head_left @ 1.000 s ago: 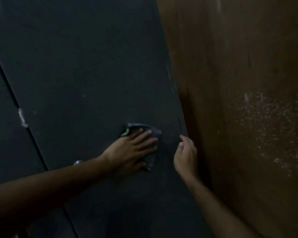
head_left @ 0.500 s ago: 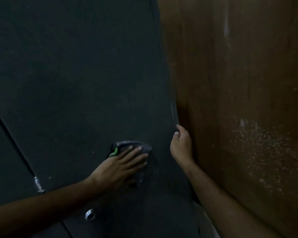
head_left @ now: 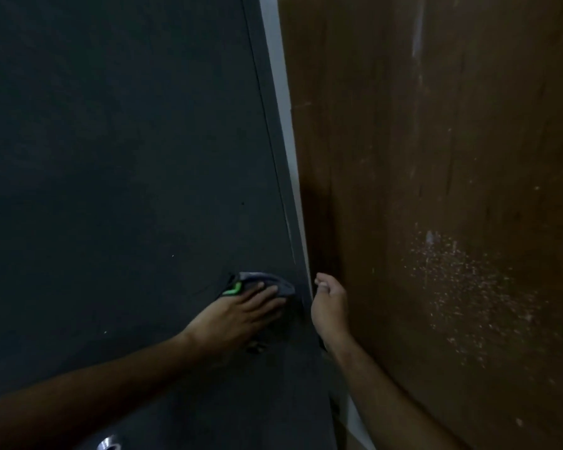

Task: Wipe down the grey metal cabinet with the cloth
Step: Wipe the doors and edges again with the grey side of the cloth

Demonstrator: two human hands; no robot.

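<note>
Dim room — grey metal cabinet (head_left: 117, 177) fills the view from 9 to 12 o'clock, brown wooden panel (head_left: 436, 190) at 3 o'clock, pale strip (head_left: 285, 125) between them. Left hand (head_left: 241, 315), fingers straight and spread, presses the cloth (head_left: 267, 282) flat on the cabinet face at about 6 o'clock, near its right edge. Right hand (head_left: 329, 306) sits just beside that edge, fingers loosely curled, holding nothing. Round knob (head_left: 109, 443) at 7 o'clock. To wipe well — keep the palm flat, overlap strokes, run the cloth right to the edge.
</note>
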